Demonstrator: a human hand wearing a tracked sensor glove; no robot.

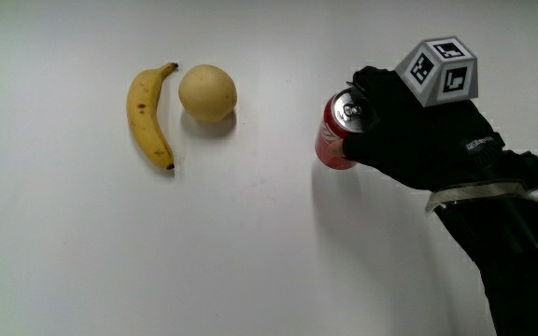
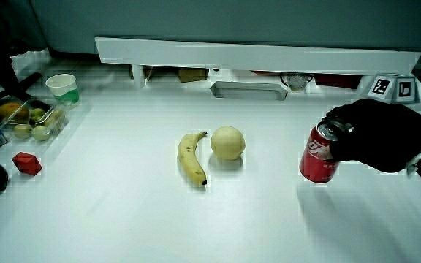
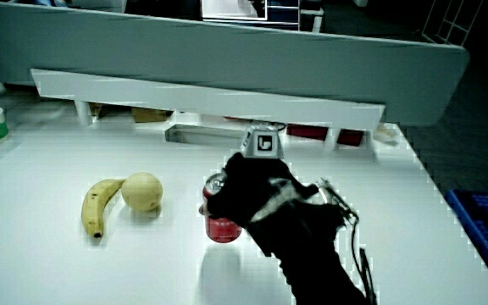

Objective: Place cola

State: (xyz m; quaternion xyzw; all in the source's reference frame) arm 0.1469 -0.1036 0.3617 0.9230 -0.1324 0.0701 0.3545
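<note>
Cola can [image 1: 336, 140] stands on the table [image 1: 250, 252], gloved hand's [image 1: 418, 131] fingers wrapped around it; a careless release could tip it.

Red cola can [image 1: 337, 136], yellow banana [image 1: 149, 116], black-gloved hand [image 1: 418, 131].

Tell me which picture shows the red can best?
A side view: the cola can shows its red side with lettering, the hand gripping its top. The main view shows mostly its lid; in another side view the hand hides much of it.
</note>
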